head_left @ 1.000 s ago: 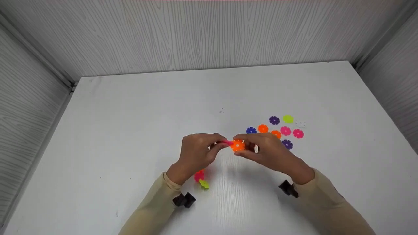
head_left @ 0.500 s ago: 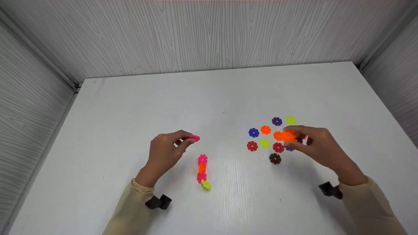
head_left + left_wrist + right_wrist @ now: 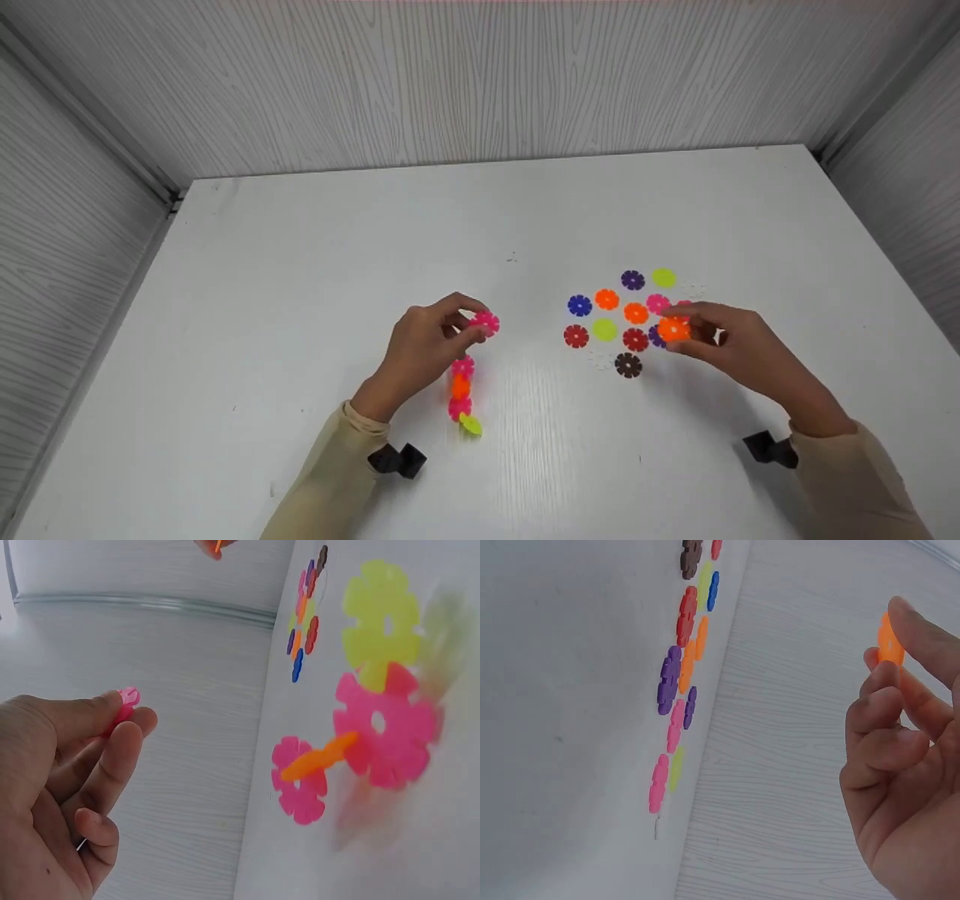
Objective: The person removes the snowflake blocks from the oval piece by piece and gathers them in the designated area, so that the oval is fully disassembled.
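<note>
My left hand [image 3: 431, 345] pinches a pink notched flower disc [image 3: 486, 323] between thumb and fingertips, raised above the table. Over the loose pieces on the right, my right hand [image 3: 731, 337] holds an orange flower disc [image 3: 673, 330] by its edge. Below the left hand lies a joined chain of discs: a pink disc [image 3: 300, 799], an orange disc [image 3: 319, 757] slotted in crosswise, another pink disc [image 3: 409, 742] and a yellow-green disc [image 3: 375, 615] tilted up at the near end. In the head view the left hand sits just above the chain's far end.
Several loose flower discs lie flat right of centre, among them a blue disc [image 3: 580, 305], a brown disc [image 3: 628, 365], a red disc [image 3: 576, 336] and a purple disc [image 3: 633, 280]. Clear discs lie among them. Wood-grain panels [image 3: 480, 82] border the white table [image 3: 337, 247].
The hands were together with the pink and orange discs meeting; they have since parted. The right hand moved right with the orange disc; the left went left, then slightly back right.
</note>
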A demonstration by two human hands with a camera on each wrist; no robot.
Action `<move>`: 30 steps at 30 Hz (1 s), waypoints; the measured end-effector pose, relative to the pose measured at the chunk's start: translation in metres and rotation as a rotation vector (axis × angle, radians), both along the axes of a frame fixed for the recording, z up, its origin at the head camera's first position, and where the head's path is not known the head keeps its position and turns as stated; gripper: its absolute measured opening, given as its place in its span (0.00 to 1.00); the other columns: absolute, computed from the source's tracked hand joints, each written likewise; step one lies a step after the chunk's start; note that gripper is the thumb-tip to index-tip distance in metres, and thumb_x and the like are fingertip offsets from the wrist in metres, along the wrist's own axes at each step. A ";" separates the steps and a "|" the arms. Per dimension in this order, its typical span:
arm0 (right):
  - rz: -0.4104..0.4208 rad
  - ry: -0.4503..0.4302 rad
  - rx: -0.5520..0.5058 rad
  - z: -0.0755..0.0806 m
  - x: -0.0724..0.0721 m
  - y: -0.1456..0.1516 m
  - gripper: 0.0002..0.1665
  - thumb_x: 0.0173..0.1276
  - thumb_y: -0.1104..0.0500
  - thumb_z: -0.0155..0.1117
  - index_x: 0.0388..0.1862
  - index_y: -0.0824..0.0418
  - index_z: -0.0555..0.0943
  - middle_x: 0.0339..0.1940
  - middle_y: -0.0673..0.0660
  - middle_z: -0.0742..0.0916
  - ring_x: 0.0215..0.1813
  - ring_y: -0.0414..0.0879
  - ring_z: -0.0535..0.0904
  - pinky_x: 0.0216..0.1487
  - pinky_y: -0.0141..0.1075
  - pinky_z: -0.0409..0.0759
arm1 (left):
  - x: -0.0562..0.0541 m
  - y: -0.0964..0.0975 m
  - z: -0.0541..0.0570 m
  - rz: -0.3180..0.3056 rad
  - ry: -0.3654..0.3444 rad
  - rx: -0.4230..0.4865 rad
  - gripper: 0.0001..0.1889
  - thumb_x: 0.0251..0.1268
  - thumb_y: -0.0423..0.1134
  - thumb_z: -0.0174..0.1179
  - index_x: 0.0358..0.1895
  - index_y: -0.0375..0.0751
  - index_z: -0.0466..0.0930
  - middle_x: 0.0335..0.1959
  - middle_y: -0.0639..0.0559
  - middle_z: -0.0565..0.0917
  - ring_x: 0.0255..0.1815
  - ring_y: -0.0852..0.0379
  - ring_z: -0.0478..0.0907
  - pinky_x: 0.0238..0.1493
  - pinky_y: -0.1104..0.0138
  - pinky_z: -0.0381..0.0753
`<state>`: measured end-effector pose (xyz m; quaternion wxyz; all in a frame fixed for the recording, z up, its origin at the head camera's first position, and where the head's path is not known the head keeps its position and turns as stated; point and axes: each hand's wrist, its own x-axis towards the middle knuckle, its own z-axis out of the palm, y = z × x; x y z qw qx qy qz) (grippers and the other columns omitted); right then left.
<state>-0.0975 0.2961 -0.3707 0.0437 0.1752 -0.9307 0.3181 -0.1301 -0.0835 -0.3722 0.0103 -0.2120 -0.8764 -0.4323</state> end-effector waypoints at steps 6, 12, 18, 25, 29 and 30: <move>0.034 -0.168 0.040 -0.004 -0.001 0.002 0.24 0.58 0.63 0.71 0.55 0.57 0.81 0.22 0.46 0.74 0.26 0.37 0.69 0.24 0.28 0.68 | -0.003 0.023 -0.003 -0.089 -0.111 0.053 0.12 0.62 0.37 0.65 0.49 0.44 0.81 0.29 0.49 0.88 0.21 0.50 0.82 0.25 0.72 0.76; 0.077 -0.278 0.072 -0.007 -0.003 0.003 0.24 0.61 0.64 0.68 0.57 0.55 0.79 0.25 0.47 0.76 0.30 0.39 0.71 0.27 0.28 0.70 | -0.005 0.045 -0.002 -0.157 -0.185 0.062 0.13 0.64 0.37 0.63 0.52 0.46 0.80 0.30 0.49 0.88 0.19 0.59 0.81 0.27 0.71 0.77; 0.094 -0.420 0.104 -0.007 -0.006 0.003 0.25 0.65 0.63 0.65 0.62 0.54 0.77 0.27 0.50 0.75 0.32 0.43 0.71 0.25 0.28 0.71 | -0.006 0.068 -0.006 -0.229 -0.260 0.033 0.13 0.66 0.38 0.60 0.52 0.49 0.80 0.28 0.49 0.88 0.21 0.53 0.83 0.29 0.72 0.75; 0.142 -0.470 0.128 -0.011 -0.006 0.004 0.23 0.68 0.64 0.60 0.62 0.53 0.76 0.33 0.52 0.79 0.36 0.45 0.73 0.29 0.29 0.75 | -0.008 0.083 -0.018 -0.316 -0.402 -0.014 0.16 0.68 0.34 0.55 0.57 0.50 0.78 0.32 0.47 0.87 0.26 0.52 0.83 0.28 0.73 0.75; 0.178 -0.456 0.135 -0.013 -0.005 0.006 0.23 0.69 0.65 0.57 0.62 0.54 0.76 0.38 0.52 0.82 0.40 0.45 0.74 0.33 0.29 0.76 | -0.010 0.088 -0.023 -0.343 -0.449 -0.027 0.17 0.68 0.33 0.54 0.58 0.48 0.76 0.33 0.49 0.86 0.25 0.55 0.82 0.29 0.72 0.77; 0.179 -0.464 0.135 -0.013 -0.005 0.007 0.23 0.69 0.65 0.56 0.62 0.54 0.76 0.39 0.53 0.82 0.41 0.45 0.74 0.33 0.29 0.76 | -0.010 0.089 -0.024 -0.350 -0.455 -0.036 0.17 0.68 0.33 0.55 0.58 0.48 0.76 0.32 0.49 0.86 0.25 0.56 0.82 0.29 0.72 0.77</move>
